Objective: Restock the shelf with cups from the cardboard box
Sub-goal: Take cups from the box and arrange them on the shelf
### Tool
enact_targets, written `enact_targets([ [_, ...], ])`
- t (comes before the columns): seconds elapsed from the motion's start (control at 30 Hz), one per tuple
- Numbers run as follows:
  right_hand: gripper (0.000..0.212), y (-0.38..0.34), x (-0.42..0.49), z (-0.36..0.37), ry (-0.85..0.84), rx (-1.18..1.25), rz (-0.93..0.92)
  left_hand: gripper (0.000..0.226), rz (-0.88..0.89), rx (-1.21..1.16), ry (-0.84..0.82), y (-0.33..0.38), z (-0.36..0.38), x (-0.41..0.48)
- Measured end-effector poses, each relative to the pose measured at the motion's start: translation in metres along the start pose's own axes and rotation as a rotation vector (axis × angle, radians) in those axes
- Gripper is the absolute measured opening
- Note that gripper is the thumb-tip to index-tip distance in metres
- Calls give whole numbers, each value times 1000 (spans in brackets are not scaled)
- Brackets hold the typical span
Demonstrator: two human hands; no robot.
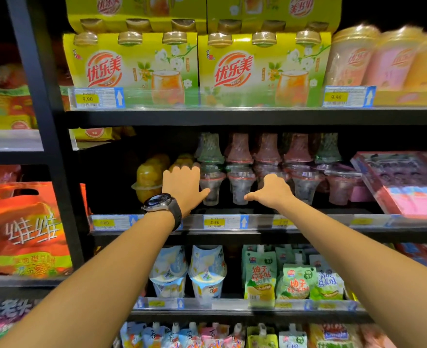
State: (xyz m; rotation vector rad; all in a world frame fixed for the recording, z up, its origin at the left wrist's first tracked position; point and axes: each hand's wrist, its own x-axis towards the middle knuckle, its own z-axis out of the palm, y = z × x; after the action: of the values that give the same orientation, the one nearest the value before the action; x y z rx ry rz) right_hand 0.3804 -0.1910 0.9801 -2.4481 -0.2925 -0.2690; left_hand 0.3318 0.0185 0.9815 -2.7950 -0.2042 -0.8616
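Clear cone-shaped cups with red rims (240, 187) stand in a row on the middle shelf (232, 236), and upturned cups (238, 149) are stacked on top of them. My left hand (182, 184), with a watch on its wrist, reaches into the shelf. Its fingers point inward and its thumb touches the leftmost clear cup (211, 189). My right hand (272, 189) reaches in beside the second cup, thumb spread toward that cup's base, and it hides the cup behind it. Neither hand visibly grips anything. The cardboard box is out of view.
Yellow fruit cups (149, 177) sit left of my left hand. A pink tray pack (403, 182) lies at the right end of the shelf. Green-yellow drink packs (132, 71) fill the shelf above, with cups and pouches (260, 275) on the one below. A black upright (39, 96) stands at the left.
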Motion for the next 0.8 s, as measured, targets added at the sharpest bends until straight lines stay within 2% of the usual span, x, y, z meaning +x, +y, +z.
enact_targets([
  [0.13,36,-6,-21,-2,121,-312,-161,62,35,-12,71,-12,-2,-15],
  [0.27,60,-7,-34,-5,244,-649,-364,63,85,0,105,-16,-6,-28],
  [0.37,66,-5,-40,-9,242,-819,-394,65,105,21,91,-17,-10,-35],
  [0.63,64,7,-57,-28,263,-786,-346,68,120,29,81,1,-23,-47],
  [0.8,57,24,-63,-41,278,-693,-378,68,122,31,125,27,-30,-52],
])
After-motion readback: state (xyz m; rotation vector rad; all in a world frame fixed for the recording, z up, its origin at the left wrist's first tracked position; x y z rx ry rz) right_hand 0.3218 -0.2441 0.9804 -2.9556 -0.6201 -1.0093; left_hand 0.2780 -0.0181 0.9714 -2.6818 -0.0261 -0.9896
